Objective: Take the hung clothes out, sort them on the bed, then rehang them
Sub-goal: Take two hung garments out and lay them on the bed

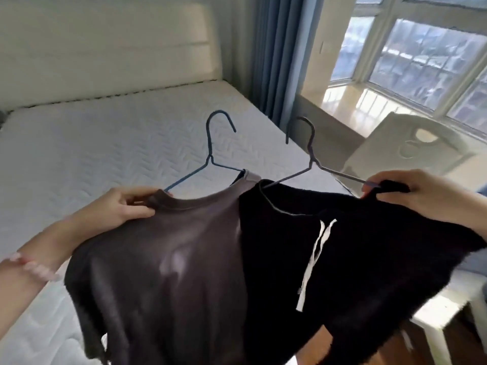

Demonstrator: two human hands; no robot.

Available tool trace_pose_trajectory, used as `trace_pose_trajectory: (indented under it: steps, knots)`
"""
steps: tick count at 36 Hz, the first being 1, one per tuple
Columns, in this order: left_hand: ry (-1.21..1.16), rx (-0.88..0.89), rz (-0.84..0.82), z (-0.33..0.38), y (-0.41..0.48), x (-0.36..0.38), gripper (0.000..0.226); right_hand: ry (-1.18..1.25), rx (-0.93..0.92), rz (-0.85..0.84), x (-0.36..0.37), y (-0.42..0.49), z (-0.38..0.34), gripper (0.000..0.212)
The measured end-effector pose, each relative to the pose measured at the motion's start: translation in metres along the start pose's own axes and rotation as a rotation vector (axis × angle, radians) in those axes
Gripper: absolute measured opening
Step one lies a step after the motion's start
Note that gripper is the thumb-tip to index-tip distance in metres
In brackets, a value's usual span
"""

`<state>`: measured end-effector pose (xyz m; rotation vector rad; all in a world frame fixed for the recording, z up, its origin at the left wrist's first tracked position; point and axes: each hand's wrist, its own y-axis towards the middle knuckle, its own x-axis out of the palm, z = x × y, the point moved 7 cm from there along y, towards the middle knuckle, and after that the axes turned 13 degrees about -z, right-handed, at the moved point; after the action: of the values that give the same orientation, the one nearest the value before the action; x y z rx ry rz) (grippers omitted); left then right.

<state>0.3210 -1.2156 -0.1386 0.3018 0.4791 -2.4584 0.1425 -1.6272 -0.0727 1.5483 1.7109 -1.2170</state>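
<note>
A dark grey T-shirt (pixel 163 262) hangs on a blue wire hanger (pixel 210 151), and my left hand (pixel 126 206) grips its collar and the hanger's left shoulder. Beside it on the right are black drawstring shorts (pixel 369 248) with a white cord, on a grey wire hanger (pixel 311 154). My right hand (pixel 411 193) holds the waistband and that hanger's right end. Both garments are held up in the air over the near corner of the bed (pixel 92 143), which has a bare white quilted mattress.
A cream padded headboard (pixel 105 48) stands behind the bed. Blue curtains (pixel 274 54) hang at the bed's far right corner, next to a large window (pixel 421 54) with a sunlit sill. A white plastic chair (pixel 411 143) stands to the right of the bed on a wooden floor.
</note>
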Motion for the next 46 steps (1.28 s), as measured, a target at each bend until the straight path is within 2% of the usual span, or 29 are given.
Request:
trace_pose_trajectory:
  steps: [3,6,7,10,16,21,25,32,37,42,46]
  knots:
    - [0.117,-0.079,0.042,0.005,0.026,-0.014,0.061,0.024,-0.076,-0.011,-0.019,0.042,0.023,0.047]
    - [0.23,-0.186,0.136,0.003,0.048,-0.033,0.076,0.039,-0.135,-0.026,-0.037,0.088,0.038,0.04]
    - [0.3,-0.222,0.171,0.002,0.054,-0.04,0.073,0.04,-0.154,-0.037,-0.039,0.104,0.04,0.038]
    - [0.419,-0.305,0.267,0.002,0.072,-0.049,0.038,0.036,-0.185,-0.065,-0.043,0.148,0.047,0.034]
    - [0.649,-0.546,0.491,-0.03,0.089,-0.096,0.038,0.072,-0.182,-0.068,-0.053,0.234,0.041,0.023]
    - [0.684,-0.659,0.682,-0.053,0.101,-0.147,0.034,0.022,-0.194,-0.053,-0.062,0.309,0.024,0.01]
    - [0.656,-0.676,0.678,-0.09,0.127,-0.193,0.034,-0.019,-0.156,0.004,-0.058,0.379,0.025,0.011]
    - [0.638,-0.774,0.637,-0.18,0.175,-0.249,0.032,-0.078,-0.009,-0.018,-0.003,0.492,0.052,0.015]
    - [0.627,-0.796,0.635,-0.239,0.214,-0.261,0.031,-0.075,0.035,-0.017,0.048,0.554,0.075,0.009]
    - [0.605,-0.763,0.652,-0.281,0.241,-0.266,0.024,-0.042,0.093,-0.033,0.092,0.61,0.115,0.018]
    - [0.633,-0.812,0.668,-0.316,0.259,-0.276,0.025,-0.077,0.115,0.012,0.117,0.64,0.131,0.012]
